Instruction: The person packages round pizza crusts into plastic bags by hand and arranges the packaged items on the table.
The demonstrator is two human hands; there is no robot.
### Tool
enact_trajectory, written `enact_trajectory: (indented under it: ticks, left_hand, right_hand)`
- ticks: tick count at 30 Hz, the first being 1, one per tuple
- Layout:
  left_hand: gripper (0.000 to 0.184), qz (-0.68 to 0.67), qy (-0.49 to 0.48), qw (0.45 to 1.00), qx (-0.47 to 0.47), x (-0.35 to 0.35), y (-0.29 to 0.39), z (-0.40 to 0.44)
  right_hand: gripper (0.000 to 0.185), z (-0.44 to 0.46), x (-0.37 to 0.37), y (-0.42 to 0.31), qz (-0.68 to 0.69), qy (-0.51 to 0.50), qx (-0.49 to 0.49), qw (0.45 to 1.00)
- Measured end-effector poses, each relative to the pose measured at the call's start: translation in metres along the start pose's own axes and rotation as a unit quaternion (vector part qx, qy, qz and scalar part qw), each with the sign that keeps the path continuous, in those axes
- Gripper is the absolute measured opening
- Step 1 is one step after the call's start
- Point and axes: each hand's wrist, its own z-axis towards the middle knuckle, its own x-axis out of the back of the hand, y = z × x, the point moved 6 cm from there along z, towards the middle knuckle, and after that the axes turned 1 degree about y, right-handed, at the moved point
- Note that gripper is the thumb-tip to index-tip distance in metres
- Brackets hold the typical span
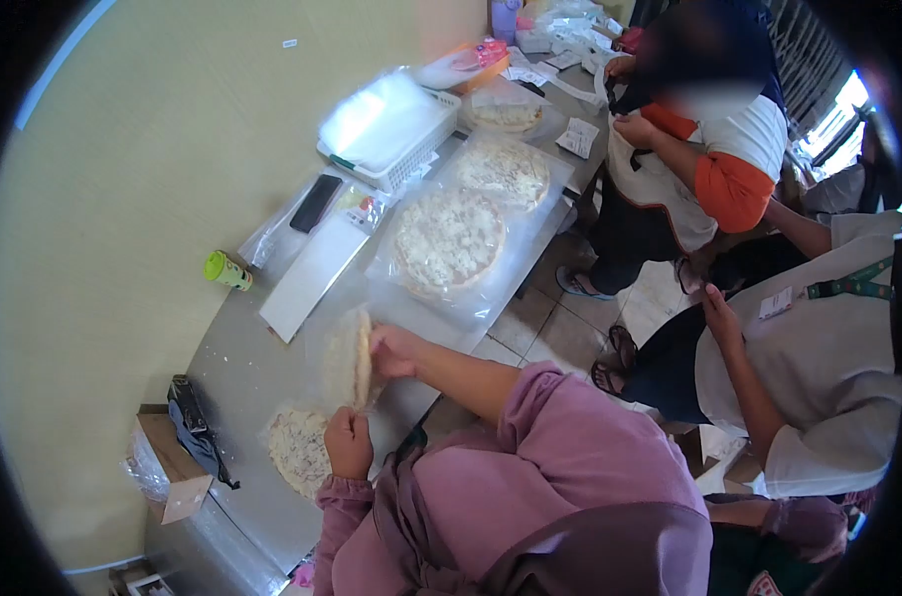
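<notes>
A flat pizza in a clear plastic bag [352, 366] is tilted up on its edge between my two hands. My right hand [395, 352] grips its far side, fingers partly hidden behind it. Closed at the near lower end is my left hand [350, 444], pinching the bag there. Below them, another pizza with pale topping [298, 452] lies flat on the metal table [237, 363], partly beside my left wrist. Farther along the table lie two bagged pizzas, a nearer one [449, 241] and a farther one [503, 174].
A white basket [411, 149] of clear plastic bags stands by the wall. Near it are a phone [315, 203], a long white panel [314, 278] and a green cup [226, 269]. A cardboard box [178, 477] sits at left. Other people stand along the table's right side.
</notes>
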Motion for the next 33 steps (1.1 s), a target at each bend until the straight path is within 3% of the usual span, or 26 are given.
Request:
enact_trajectory:
  ticks: [2,3,5,6,8,11,16,18,20,26,30,33]
  left_hand:
    - [0.013,-0.004,-0.008,1.0,-0.016,-0.001,-0.001,-0.005]
    - [0.013,-0.007,-0.021,0.999,-0.03,-0.004,-0.001,-0.008]
    - [0.012,-0.003,-0.042,0.999,-0.026,-0.01,-0.004,-0.014]
    - [0.012,0.003,-0.064,0.998,-0.021,-0.014,-0.006,-0.015]
    - [0.012,0.013,-0.071,0.997,-0.035,-0.015,-0.008,-0.014]
    - [0.013,0.012,-0.064,0.996,-0.053,-0.015,-0.008,-0.016]
    - [0.013,-0.017,-0.055,0.996,-0.072,-0.006,0.012,-0.011]
    - [0.01,-0.037,-0.064,0.99,-0.122,-0.004,0.029,-0.009]
    - [0.009,-0.035,-0.074,0.988,-0.131,-0.002,0.04,-0.004]
    - [0.009,-0.031,-0.084,0.981,-0.174,0.002,0.076,0.005]
    - [0.009,0.013,-0.054,0.974,-0.22,0.001,0.089,0.018]
    - [0.007,0.019,-0.021,0.968,-0.249,0.002,0.102,0.037]
  right_hand:
    - [0.06,-0.011,0.01,0.013,-0.015,0.047,-0.089,0.995]
    - [0.06,-0.007,0.016,0.018,-0.02,0.046,-0.088,0.995]
    - [0.057,0.001,0.039,0.035,0.16,0.086,-0.091,0.979]
    - [0.057,0.0,0.037,0.043,0.157,0.086,-0.089,0.98]
    - [0.043,-0.005,0.039,0.048,0.125,0.169,-0.011,0.978]
    - [0.04,-0.009,0.027,0.052,0.099,0.194,0.026,0.976]
    - [0.041,-0.005,0.012,0.048,0.093,0.159,0.047,0.982]
    - [0.041,-0.003,0.009,0.046,0.089,0.147,0.057,0.983]
    - [0.047,-0.002,-0.008,0.04,0.105,0.053,0.041,0.992]
    - [0.042,-0.012,-0.037,0.002,0.09,-0.013,0.059,0.994]
    - [0.038,-0.036,-0.027,-0.051,0.052,0.112,0.145,0.982]
    - [0.045,-0.049,-0.048,-0.085,0.061,0.042,0.151,0.986]
